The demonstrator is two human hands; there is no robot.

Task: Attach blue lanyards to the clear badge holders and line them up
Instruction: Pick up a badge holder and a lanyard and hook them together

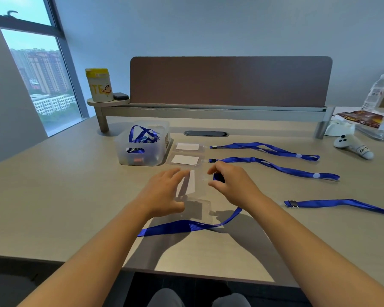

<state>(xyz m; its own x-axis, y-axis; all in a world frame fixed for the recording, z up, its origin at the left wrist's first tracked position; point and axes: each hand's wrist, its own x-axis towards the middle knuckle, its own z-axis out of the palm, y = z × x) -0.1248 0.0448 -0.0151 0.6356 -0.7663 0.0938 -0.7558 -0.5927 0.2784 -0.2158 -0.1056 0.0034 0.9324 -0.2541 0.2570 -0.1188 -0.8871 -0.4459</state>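
Note:
My left hand (164,191) holds a clear badge holder (192,185) with a white card above the desk. My right hand (233,182) pinches the clip end of a blue lanyard (186,227) at the holder's right edge; its strap trails down and left across the desk. Another clear holder (197,209) lies flat under my hands. Two finished sets lie in a row behind: badge holder (187,147) with its lanyard (264,148), and badge holder (184,160) with its lanyard (275,167). A loose lanyard (341,203) lies at the right.
A clear plastic bin (142,149) with more lanyards stands at the left. Behind are a desk divider (228,80), a yellow-lidded canister (99,85), a cable grommet (206,134). At the right are a white controller (353,146), water bottles (375,91) and a snack bag (361,118).

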